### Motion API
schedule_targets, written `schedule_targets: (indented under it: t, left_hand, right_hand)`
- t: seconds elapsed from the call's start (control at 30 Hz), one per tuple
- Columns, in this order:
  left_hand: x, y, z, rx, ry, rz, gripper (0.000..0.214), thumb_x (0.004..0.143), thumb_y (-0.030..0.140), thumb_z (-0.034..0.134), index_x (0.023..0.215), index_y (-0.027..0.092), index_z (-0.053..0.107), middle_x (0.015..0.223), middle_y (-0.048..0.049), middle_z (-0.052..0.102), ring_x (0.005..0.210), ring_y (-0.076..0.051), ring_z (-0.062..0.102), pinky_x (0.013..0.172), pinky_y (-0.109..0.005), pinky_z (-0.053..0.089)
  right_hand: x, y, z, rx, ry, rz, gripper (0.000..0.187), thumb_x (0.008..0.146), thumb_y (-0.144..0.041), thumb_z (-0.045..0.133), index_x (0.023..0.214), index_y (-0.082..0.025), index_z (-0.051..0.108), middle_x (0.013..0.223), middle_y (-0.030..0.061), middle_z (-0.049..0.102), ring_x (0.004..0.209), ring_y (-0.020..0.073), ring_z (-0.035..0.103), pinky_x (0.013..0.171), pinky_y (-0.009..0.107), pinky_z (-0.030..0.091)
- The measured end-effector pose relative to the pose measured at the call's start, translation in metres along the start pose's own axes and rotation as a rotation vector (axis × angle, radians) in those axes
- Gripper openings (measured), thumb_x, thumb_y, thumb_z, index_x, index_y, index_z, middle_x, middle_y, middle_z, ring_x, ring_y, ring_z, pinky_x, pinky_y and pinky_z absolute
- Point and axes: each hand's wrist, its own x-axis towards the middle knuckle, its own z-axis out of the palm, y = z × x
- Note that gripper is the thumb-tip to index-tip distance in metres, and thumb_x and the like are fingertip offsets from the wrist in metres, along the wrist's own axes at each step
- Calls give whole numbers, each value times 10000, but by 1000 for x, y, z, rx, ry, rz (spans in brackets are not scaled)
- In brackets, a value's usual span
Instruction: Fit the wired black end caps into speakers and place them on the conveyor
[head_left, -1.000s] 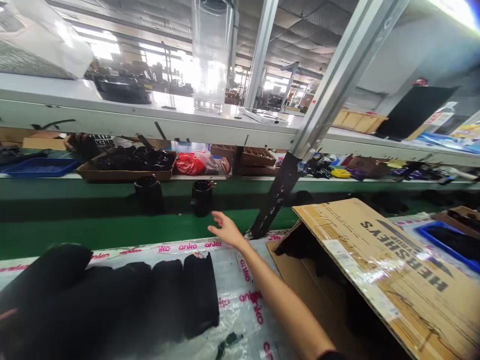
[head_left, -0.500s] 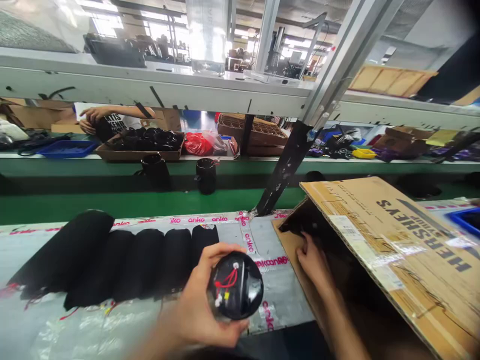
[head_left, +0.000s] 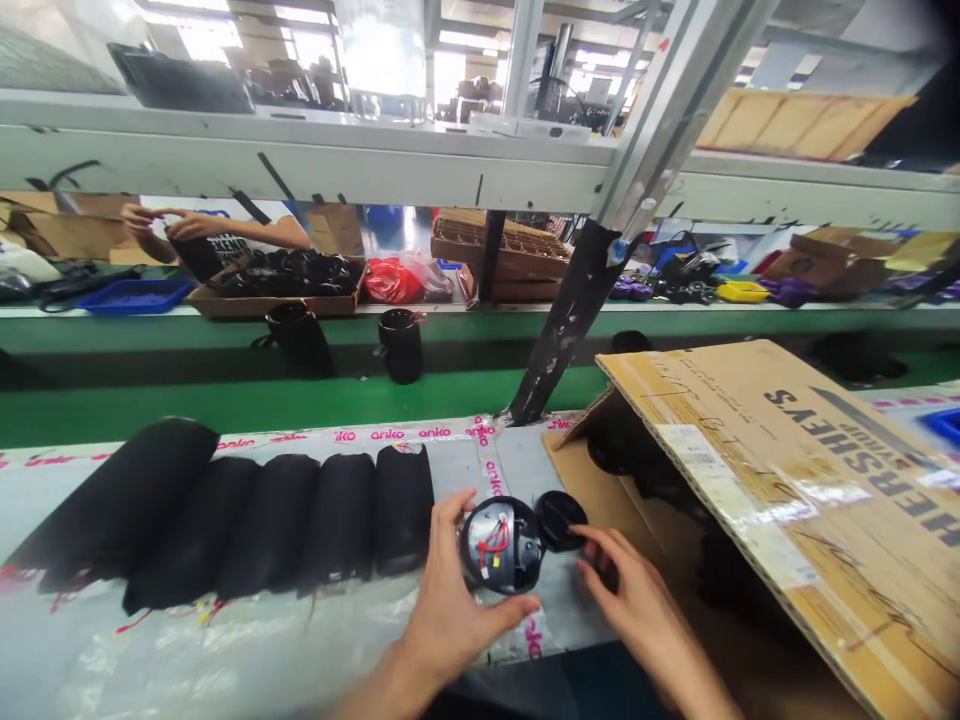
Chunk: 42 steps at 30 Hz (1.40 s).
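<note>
My left hand (head_left: 457,610) grips a black cylindrical housing (head_left: 501,545) whose open end faces me, showing red wires and a small board inside. My right hand (head_left: 626,595) pinches a round black cap (head_left: 560,519) right beside the housing's open end. Both are held just above the plastic-covered bench (head_left: 225,660). To the left, a row of several black cylinders (head_left: 300,520) lies side by side on the plastic sheet.
An open cardboard box (head_left: 787,480) with a raised flap sits at my right, dark parts inside. Beyond the bench runs a green conveyor (head_left: 225,405) carrying two black housings (head_left: 399,345). A metal post (head_left: 570,320) stands at the bench's far edge. Another person's hands (head_left: 169,225) work across the belt.
My right hand has come out of the cardboard box with a black cap and moved to the housing. My left hand has lowered and tilted the housing slightly.
</note>
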Motion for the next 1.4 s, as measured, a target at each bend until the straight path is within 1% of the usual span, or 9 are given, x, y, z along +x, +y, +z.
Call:
schedule_targets:
  t: [0.07,0.17,0.23,0.37,0.6,0.7,0.83,0.97,1.4]
  left_hand:
    - [-3,1,-1,-36,-6,-19,1007,723,402,949,1546,249,390,1566,-182,491,1475,-429,526,1276,-612,406]
    - [4,8,-18,-201,-184,18,898,836,465,848,1588,227,420,1603,-172,534,1505,-402,525,1296,-547,393]
    - [15,17,-34,-316,-336,-26,806,929,555,740,1612,218,474,1608,-150,582,1489,-382,559,1279,-514,417]
    - [42,39,-58,-217,-404,-237,509,1080,477,493,1446,216,729,1479,-86,740,1419,-335,640,1266,-493,428]
    - [58,60,-48,78,-434,-251,417,981,307,571,1318,248,809,1336,-45,816,1253,-298,738,1159,-409,516]
    - [53,58,-42,39,-404,-241,392,974,309,579,1283,239,809,1281,-49,827,1199,-293,748,1111,-392,538]
    - [51,52,-38,-8,-382,-207,354,975,359,596,1200,212,826,1172,-57,844,1084,-288,756,1002,-373,561]
    - [51,48,-36,-30,-362,-189,326,976,357,614,1165,214,838,1159,-54,851,1077,-288,757,972,-364,558]
    - [48,47,-35,-125,-334,-206,354,974,351,669,1275,235,525,1281,-119,831,1008,-247,779,902,-348,561]
  right_hand:
    - [-7,-10,4,68,-22,-46,608,889,-309,651,1495,-264,660,1356,134,749,1162,311,763,954,432,633]
    - [-14,-31,21,238,-172,-120,1002,840,-268,766,1734,-323,317,1742,115,472,1580,340,505,1262,540,471]
    - [-17,-44,39,302,-188,-122,1023,830,-242,798,1728,-329,315,1732,113,484,1604,345,475,1308,577,413]
    - [-22,-64,81,315,76,-93,832,781,-223,854,1545,-300,532,1511,121,620,1442,356,615,1204,538,539]
    - [-39,-84,120,354,306,-26,838,777,-298,903,1513,-291,501,1446,132,593,1367,363,618,1114,523,592]
    - [-37,-81,104,385,240,-17,822,756,-291,906,1492,-290,540,1422,130,631,1321,356,655,1099,519,604]
    - [-14,-75,49,608,-1,-60,621,881,-424,783,1458,-260,621,1357,135,748,1147,301,774,969,419,666]
    - [23,-92,6,531,-30,-62,354,1023,-530,615,1064,-214,771,935,95,822,845,247,800,769,333,657]
    - [76,-159,-20,-47,-402,-271,158,932,-156,699,866,-232,820,772,0,782,714,190,682,688,280,437]
